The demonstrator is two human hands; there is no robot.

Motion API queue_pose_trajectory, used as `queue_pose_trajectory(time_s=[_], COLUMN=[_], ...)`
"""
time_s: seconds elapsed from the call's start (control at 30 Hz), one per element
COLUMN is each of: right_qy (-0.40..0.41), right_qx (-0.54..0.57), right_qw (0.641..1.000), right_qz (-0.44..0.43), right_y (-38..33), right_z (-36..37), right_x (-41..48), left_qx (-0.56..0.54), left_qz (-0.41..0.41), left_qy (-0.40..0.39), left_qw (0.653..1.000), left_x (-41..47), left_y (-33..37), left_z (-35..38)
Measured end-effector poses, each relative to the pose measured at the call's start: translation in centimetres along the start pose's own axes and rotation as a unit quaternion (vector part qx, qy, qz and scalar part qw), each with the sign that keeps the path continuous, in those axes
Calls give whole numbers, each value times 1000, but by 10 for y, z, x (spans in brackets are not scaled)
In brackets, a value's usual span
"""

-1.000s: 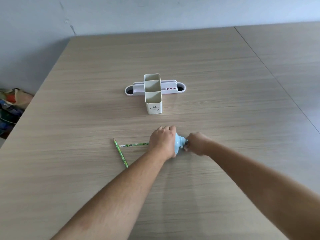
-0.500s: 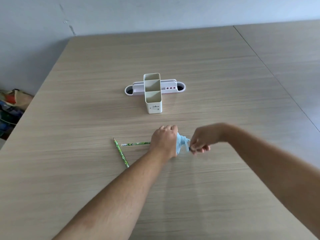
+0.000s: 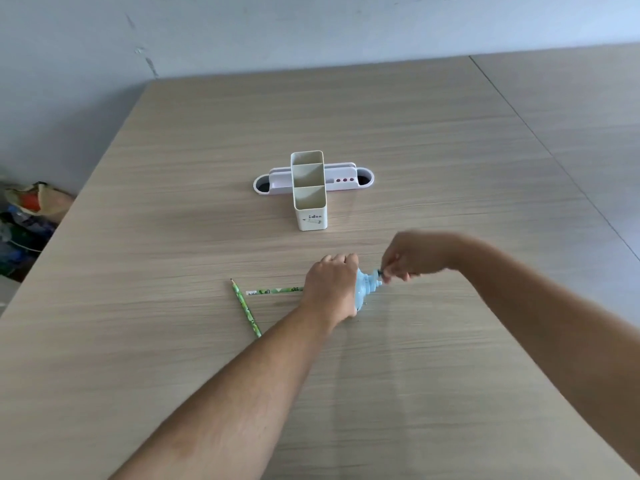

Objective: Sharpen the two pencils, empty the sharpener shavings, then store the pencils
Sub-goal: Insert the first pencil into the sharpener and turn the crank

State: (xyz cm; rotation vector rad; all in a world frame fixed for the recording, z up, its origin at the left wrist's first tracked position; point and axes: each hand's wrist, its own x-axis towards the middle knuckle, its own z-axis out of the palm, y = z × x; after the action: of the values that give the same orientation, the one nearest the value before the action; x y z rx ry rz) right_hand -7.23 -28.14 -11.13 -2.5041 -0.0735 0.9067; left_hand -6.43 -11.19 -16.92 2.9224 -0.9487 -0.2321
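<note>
My left hand (image 3: pixel 332 285) is clamped over a light blue crank sharpener (image 3: pixel 365 289) on the wooden table (image 3: pixel 415 150). A green patterned pencil (image 3: pixel 275 291) runs from the left under that hand, its far end hidden. My right hand (image 3: pixel 412 256) pinches the sharpener's small dark crank handle (image 3: pixel 381 273) at the sharpener's right end. A second green pencil (image 3: pixel 246 308) lies loose at the left, tip pointing away from me.
A white pencil holder (image 3: pixel 310 202) with three upright compartments stands behind the hands, crossing a low white tray (image 3: pixel 349 176) with holes. The table's left edge drops to clutter on the floor (image 3: pixel 27 216). A seam to a second table (image 3: pixel 554 150) runs along the right.
My right hand has swung up and away from me around the sharpener's right end, still pinching the crank. The left hand, sharpener and both pencils have stayed put.
</note>
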Motion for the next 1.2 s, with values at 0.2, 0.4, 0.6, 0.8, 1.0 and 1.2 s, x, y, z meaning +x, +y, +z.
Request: queue_pose_trajectory(time_s=[0.2,0.4,0.6,0.8,1.0,1.2], right_qy=[21,-123,31,-112,-60,-30], right_qx=[-111,87,20,78,99,38], right_qw=[991,988,997,986,990,992], right_qz=[77,13,65,90,80,115], right_y=[-1,3,5,18,18,4], right_z=[43,8,19,54,52,8], right_x=[42,-2,47,31,21,-1], left_qx=[-7,-7,1,-13,-23,5], left_qz=[-5,0,1,-6,-2,42], left_qy=[-17,-7,-19,-19,-51,-40], left_qw=[1000,1000,1000,1000,998,998], left_x=[2,2,3,4,3,-4], left_y=[0,-2,-2,-1,-2,-24], left_z=[-3,0,0,1,-4,-30])
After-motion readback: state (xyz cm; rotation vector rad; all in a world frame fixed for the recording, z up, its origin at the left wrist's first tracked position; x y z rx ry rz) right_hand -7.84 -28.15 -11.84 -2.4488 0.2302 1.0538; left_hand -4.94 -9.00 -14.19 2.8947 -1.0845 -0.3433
